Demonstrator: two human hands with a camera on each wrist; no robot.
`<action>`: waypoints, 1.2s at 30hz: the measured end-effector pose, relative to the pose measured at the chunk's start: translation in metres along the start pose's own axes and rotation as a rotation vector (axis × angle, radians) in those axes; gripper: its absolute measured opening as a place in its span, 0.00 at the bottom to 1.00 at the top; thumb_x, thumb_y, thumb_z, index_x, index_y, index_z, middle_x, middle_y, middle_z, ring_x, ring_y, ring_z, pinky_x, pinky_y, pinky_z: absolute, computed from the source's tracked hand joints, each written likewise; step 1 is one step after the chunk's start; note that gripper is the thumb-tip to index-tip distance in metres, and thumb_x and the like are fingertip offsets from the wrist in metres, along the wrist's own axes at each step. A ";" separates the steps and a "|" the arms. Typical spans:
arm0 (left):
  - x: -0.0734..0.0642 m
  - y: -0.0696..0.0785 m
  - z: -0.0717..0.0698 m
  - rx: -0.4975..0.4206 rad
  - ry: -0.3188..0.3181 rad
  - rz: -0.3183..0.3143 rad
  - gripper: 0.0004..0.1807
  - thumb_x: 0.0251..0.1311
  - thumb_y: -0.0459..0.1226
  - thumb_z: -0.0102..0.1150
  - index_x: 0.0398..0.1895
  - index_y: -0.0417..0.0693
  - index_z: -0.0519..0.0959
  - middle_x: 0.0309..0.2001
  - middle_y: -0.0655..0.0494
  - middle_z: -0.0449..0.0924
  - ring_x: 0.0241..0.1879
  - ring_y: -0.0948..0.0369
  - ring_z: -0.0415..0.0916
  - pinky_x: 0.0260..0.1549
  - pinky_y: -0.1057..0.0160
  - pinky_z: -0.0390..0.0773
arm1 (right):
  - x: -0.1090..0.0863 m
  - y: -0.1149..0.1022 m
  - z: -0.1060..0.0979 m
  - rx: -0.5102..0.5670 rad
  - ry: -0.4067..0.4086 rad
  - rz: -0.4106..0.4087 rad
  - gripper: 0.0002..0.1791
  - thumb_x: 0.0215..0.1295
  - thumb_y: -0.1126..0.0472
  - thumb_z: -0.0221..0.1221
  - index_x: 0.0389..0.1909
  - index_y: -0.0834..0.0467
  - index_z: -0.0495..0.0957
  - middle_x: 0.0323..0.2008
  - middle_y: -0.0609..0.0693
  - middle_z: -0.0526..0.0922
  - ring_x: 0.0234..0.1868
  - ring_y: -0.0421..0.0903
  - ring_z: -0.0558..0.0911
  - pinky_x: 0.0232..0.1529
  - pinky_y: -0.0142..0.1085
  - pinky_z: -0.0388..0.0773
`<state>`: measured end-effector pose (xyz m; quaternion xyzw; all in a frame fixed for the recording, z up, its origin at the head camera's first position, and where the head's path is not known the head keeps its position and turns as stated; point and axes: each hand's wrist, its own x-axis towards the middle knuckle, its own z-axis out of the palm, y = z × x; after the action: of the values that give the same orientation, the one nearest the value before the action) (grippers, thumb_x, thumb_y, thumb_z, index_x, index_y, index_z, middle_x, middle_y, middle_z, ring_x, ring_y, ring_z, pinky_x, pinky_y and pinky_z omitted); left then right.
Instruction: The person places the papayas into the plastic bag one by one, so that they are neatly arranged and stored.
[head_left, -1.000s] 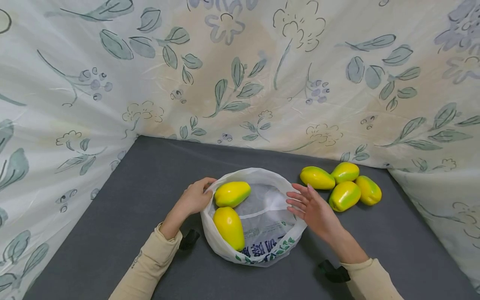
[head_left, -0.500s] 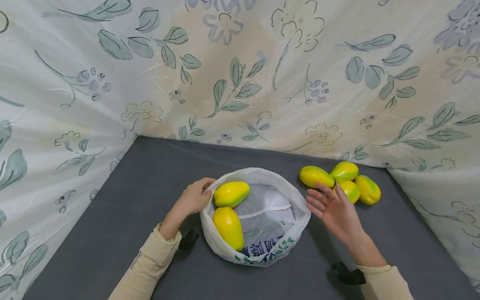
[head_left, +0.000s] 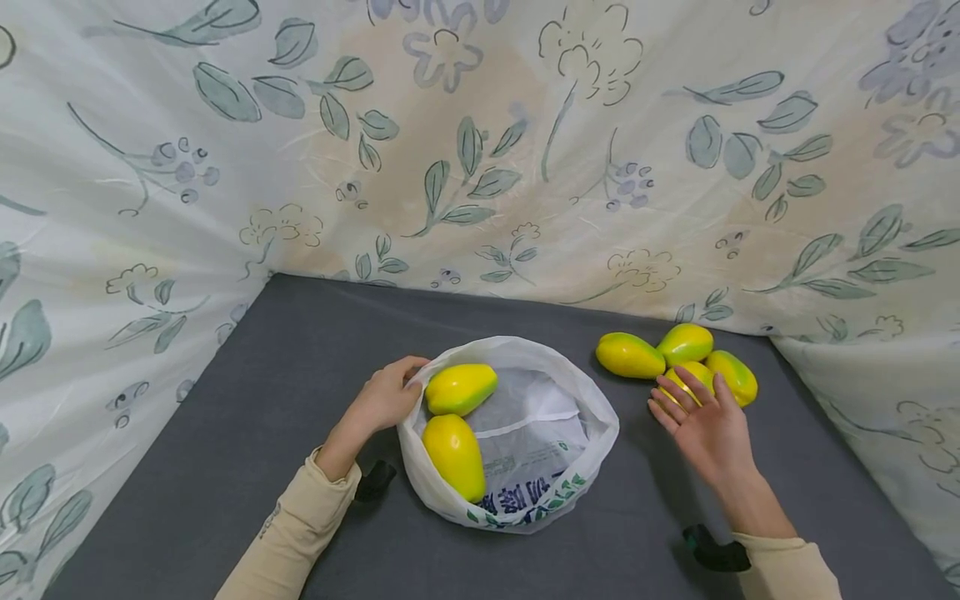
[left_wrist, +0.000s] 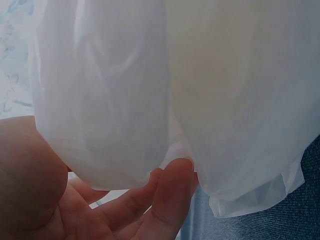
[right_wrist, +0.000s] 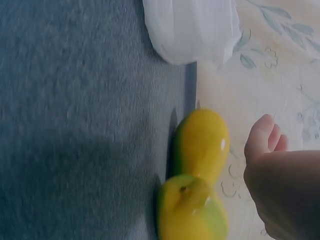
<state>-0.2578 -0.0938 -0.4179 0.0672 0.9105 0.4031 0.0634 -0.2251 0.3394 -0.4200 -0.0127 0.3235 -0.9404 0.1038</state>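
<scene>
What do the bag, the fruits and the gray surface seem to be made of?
The bag: thin white plastic film with a soft sheen; it creases and looks translucent. The fruits: smooth and glossy with bright highlights, perhaps molded plastic, perhaps real waxy skin. The gray surface: probably matte fabric, judging by its grainy texture.

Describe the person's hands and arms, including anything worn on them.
The left hand and right hand are ungloved. The left sleeve and right sleeve are beige; the left carries a small dark marking, too small to read. A black piece juts out near each cuff.
</scene>
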 end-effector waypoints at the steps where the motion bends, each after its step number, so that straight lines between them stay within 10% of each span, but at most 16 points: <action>1: 0.000 0.000 0.000 0.001 0.001 0.003 0.22 0.67 0.32 0.46 0.64 0.43 0.69 0.52 0.43 0.76 0.46 0.49 0.76 0.37 0.54 0.77 | -0.001 -0.001 -0.001 0.010 0.005 -0.006 0.23 0.74 0.47 0.43 0.57 0.58 0.72 0.53 0.56 0.73 0.54 0.53 0.74 0.58 0.44 0.68; 13: 0.000 -0.002 0.000 -0.004 -0.002 0.007 0.22 0.67 0.32 0.46 0.64 0.43 0.70 0.53 0.43 0.76 0.46 0.49 0.76 0.36 0.54 0.77 | -0.008 -0.015 -0.022 -0.010 0.082 -0.108 0.20 0.75 0.51 0.43 0.59 0.56 0.70 0.52 0.56 0.71 0.55 0.52 0.72 0.56 0.42 0.69; 25: 0.000 -0.001 0.001 0.000 -0.003 0.001 0.22 0.67 0.33 0.46 0.65 0.43 0.69 0.53 0.43 0.76 0.46 0.49 0.76 0.37 0.54 0.78 | -0.006 -0.022 -0.033 -0.329 0.483 -0.191 0.36 0.67 0.45 0.53 0.71 0.48 0.51 0.49 0.45 0.71 0.47 0.43 0.73 0.43 0.34 0.75; 36: 0.000 0.000 0.001 0.008 0.008 0.007 0.22 0.67 0.32 0.46 0.64 0.42 0.69 0.52 0.42 0.76 0.46 0.49 0.76 0.37 0.53 0.77 | -0.004 -0.026 -0.036 -0.308 0.715 -0.124 0.27 0.66 0.47 0.56 0.63 0.42 0.59 0.52 0.44 0.67 0.50 0.43 0.69 0.43 0.35 0.75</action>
<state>-0.2573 -0.0931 -0.4190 0.0688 0.9121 0.3999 0.0581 -0.2298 0.3823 -0.4322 0.2809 0.4749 -0.8306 -0.0756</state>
